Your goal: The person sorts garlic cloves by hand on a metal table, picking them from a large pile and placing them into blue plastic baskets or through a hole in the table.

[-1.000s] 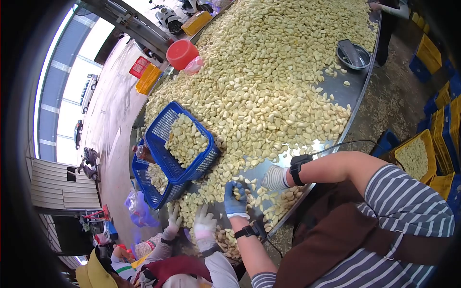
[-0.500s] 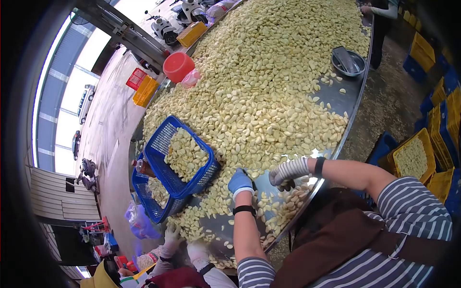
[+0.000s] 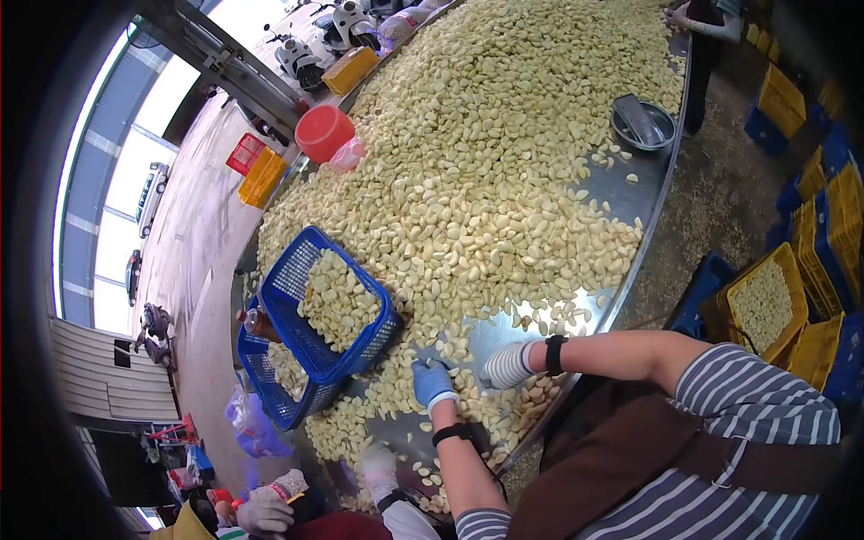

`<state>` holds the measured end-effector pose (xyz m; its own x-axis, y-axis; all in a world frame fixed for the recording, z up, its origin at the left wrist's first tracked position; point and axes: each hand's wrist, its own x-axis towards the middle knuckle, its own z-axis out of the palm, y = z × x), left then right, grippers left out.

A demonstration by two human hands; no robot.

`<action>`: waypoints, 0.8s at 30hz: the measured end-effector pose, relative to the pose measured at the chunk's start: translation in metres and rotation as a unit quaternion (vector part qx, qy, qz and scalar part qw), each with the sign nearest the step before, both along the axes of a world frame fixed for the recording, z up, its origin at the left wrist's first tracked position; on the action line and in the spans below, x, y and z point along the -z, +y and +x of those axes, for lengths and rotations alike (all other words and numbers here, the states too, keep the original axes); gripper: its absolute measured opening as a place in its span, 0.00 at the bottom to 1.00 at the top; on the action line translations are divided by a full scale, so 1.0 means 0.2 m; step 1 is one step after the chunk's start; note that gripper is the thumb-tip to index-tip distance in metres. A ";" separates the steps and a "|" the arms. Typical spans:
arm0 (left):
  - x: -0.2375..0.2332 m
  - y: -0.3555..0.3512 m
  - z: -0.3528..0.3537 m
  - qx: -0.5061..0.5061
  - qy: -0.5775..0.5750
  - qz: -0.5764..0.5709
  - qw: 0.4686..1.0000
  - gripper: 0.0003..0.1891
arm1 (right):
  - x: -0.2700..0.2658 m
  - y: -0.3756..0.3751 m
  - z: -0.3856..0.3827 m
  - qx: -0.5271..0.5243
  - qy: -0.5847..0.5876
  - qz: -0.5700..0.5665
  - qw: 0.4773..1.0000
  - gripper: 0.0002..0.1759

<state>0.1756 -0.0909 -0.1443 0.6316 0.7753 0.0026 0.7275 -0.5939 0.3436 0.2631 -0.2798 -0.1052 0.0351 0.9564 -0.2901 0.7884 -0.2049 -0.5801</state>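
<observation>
Two gloved hands just right of the blue basket (image 3: 310, 270), left hand (image 3: 432, 382) pressed onto garlic cloves (image 3: 468, 270), right hand (image 3: 506, 364) curled alongside on the cloves, whether either grips cannot be told.

Open-sided shed lit by daylight, concrete floor (image 3: 720, 202) seen beside a long steel table (image 3: 633, 193), yellow and blue crates (image 3: 841, 216) stacked along the floor, scooters (image 3: 291, 57) parked at the far end, cars (image 3: 148, 189) seen outside.

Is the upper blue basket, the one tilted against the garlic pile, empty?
No, the upper blue basket holds a heap of peeled garlic cloves that covers much of its inside.
</observation>
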 end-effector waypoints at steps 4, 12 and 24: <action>-0.05 0.25 -0.35 -0.257 -0.236 -0.590 0.728 0.08 | -0.32 -0.18 0.26 0.220 -0.050 0.000 0.974 0.11; -0.39 -0.21 -0.43 -0.054 -0.385 -0.724 0.570 0.14 | -0.15 -0.01 0.46 0.204 -0.175 0.019 0.963 0.09; -0.44 -0.39 -0.59 -0.050 -0.064 -0.670 0.738 0.07 | -0.20 -0.24 0.40 0.339 0.673 0.009 0.657 0.12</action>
